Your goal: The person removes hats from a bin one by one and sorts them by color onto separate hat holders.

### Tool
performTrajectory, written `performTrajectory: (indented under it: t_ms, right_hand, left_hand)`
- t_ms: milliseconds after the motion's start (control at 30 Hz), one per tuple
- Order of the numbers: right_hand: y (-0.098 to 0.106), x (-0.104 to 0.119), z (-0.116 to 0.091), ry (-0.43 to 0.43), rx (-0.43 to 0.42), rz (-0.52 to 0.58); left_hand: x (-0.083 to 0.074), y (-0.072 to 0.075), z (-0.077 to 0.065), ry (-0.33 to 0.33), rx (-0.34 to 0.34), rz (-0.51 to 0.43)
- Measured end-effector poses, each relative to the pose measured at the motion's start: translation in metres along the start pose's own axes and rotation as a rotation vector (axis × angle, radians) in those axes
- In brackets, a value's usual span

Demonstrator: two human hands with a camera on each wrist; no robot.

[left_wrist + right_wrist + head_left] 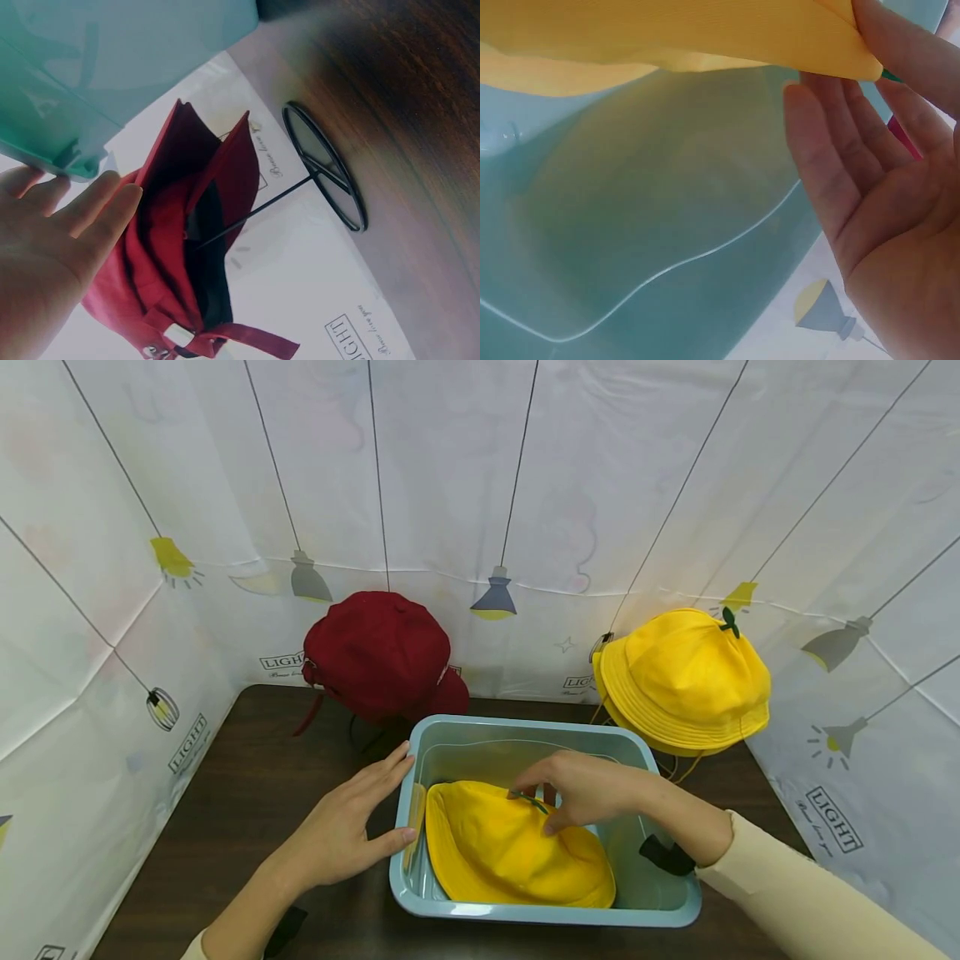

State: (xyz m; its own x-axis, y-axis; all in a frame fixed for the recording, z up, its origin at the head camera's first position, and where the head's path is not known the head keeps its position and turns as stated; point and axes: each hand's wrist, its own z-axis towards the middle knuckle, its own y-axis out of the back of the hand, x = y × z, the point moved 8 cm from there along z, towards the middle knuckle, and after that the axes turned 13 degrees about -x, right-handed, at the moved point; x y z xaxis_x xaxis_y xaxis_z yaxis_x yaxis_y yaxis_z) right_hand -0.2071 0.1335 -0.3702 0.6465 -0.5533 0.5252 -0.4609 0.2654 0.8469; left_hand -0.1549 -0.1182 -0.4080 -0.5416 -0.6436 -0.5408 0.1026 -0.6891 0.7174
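A yellow bucket hat (517,852) with a green sprout on its crown lies on its side inside the light blue plastic bin (540,914). My right hand (581,789) reaches into the bin and pinches the hat's crown near the sprout, thumb on one side and fingers on the other. In the right wrist view, the hat's yellow cloth (682,34) runs between thumb and fingers of that hand (900,195). My left hand (348,818) has its fingers spread, with the fingertips at the bin's left rim.
Behind the bin at the left, a dark red cap (378,656) hangs on a black wire stand (326,169). A second yellow bucket hat (686,681) is on a stand at the back right. The dark wooden table (217,827) meets patterned white curtains (442,468).
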Motion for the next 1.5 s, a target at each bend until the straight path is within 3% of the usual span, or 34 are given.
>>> performTrajectory:
  t_ms: [467, 1500]
  right_hand:
    - [0.003, 0.008, 0.001, 0.055, -0.033, 0.02]
    - [0.058, 0.038, -0.018, 0.086, -0.168, 0.015]
  left_hand:
    - [0.001, -0.002, 0.0, -0.001, 0.007, 0.005]
    - [0.001, 0.0, 0.001, 0.011, 0.014, -0.013]
